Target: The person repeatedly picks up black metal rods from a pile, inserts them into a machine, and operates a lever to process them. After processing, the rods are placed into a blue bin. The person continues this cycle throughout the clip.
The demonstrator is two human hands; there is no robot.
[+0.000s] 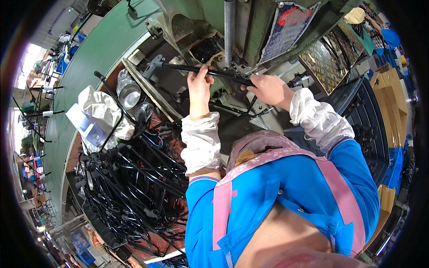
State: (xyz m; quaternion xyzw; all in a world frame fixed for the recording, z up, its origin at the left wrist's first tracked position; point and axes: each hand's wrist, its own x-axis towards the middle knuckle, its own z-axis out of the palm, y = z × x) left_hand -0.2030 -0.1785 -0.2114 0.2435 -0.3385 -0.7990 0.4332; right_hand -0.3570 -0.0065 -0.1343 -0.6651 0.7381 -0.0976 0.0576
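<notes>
A long black metal rod point(229, 76) lies across the front of a green machine point(181, 27), with a flat grey bracket-like end point(153, 67) at its left. My left hand point(200, 85) pinches the rod left of its middle, fingertips closed around it. Farther right, my right hand point(270, 90) is closed over the same rod, its thumb and fingers wrapped on the tube. Below the held rod, a second thin black bar point(232, 108) runs across the machine's lower area. White sleeve covers are on both forearms.
A heap of black rods point(129, 187) fills the left side, beside a white cloth point(96, 109) and a clear plastic cup-shaped container point(130, 94). A green table point(94, 49) curves behind. To the right stand a dark crate point(364, 120) and cardboard boxes point(391, 102). A vertical spring point(229, 31) hangs ahead.
</notes>
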